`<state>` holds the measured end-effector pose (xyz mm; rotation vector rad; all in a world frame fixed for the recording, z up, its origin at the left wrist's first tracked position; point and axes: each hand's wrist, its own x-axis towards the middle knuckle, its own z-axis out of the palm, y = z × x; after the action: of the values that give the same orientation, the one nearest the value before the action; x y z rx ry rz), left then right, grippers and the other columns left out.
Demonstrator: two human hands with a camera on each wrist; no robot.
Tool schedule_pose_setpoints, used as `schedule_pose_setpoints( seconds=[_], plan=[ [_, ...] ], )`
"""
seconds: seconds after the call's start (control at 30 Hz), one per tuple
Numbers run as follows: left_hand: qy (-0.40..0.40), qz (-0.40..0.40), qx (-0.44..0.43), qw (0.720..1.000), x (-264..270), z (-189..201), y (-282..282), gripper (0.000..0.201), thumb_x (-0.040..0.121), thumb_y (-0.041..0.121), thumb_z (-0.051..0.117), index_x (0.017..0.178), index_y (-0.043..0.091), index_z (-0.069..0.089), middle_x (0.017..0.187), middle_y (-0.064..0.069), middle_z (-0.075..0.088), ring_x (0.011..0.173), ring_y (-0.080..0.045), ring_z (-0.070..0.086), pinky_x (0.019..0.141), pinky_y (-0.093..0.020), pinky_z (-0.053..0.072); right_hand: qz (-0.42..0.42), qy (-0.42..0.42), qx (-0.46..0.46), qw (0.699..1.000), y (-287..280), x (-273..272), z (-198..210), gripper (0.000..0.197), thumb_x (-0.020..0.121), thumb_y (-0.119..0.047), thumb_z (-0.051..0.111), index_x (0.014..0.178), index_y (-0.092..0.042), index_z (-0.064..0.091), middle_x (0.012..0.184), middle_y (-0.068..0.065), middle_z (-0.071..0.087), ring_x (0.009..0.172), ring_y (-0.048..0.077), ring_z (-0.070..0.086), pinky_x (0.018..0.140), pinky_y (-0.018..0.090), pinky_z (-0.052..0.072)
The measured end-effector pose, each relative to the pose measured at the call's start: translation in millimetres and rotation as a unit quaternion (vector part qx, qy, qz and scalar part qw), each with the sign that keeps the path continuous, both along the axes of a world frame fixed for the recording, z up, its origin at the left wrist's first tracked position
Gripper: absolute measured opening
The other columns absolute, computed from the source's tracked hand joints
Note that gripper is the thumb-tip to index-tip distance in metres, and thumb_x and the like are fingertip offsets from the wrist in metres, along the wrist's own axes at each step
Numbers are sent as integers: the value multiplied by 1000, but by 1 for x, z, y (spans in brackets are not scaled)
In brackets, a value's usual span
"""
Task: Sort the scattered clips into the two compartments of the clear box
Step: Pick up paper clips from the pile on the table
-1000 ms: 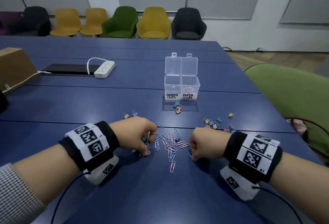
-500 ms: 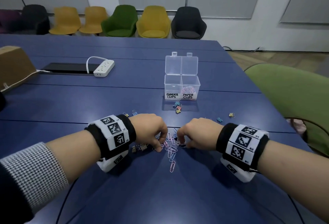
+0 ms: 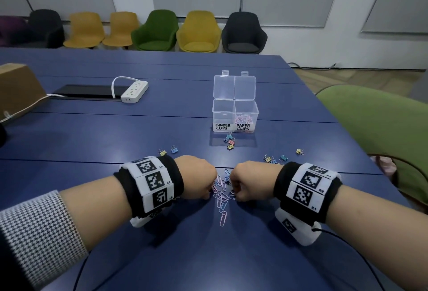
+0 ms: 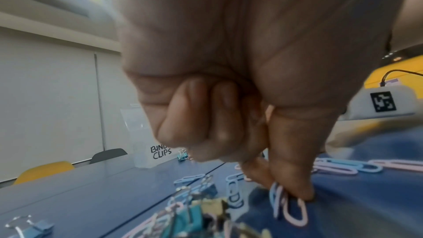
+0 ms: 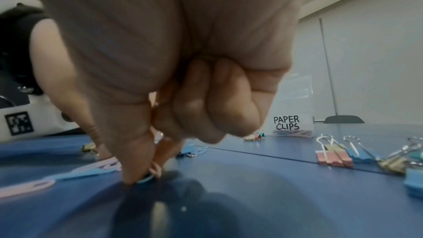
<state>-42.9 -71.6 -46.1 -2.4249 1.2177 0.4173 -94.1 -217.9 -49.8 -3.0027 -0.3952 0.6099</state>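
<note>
Hands low at frame centre | my left hand pinches pastel wire paper clips against the blue table | my right hand pinches a clip from the same pile | clear plastic two-compartment box above centre, lids open, paper clips in its right compartment | small coloured binder clips scattered just below it

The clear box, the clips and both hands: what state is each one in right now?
clear box: both lids open, standing upright.
Binder Clips compartment: looks empty.
Paper Clips compartment: some paper clips inside.
paper clips: piled loose on the table between the hands.
binder clips: scattered, unsorted.
left hand: pinching paper clips.
right hand: pinching paper clips.
</note>
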Motion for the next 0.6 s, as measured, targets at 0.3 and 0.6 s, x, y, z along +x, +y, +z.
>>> schedule_pose_setpoints(
  seconds=[0.3, 0.6],
  plan=[
    [-10, 0, 13, 1000, -9, 1, 1, 15, 92, 21, 46, 80, 12, 50, 97, -15, 64, 73, -29, 46, 67, -34, 43, -11, -20, -1, 1000, 6, -5, -1, 17, 83, -15, 59, 97, -11, 67, 100, 8, 70, 77, 23, 53, 63, 24, 38],
    [-4, 8, 19, 1000, -10, -4, 4, 26, 93, 21, 41, 96, 5, 61, 100, -14, 65, 81, -33, 56, 67, -34, 42, -6, 0, -17, 1000, 6, -5, -8, 24, 80, -15, 56, 96, 0, 66, 97, 18, 69, 81, 33, 61, 55, 27, 38]
  ],
)
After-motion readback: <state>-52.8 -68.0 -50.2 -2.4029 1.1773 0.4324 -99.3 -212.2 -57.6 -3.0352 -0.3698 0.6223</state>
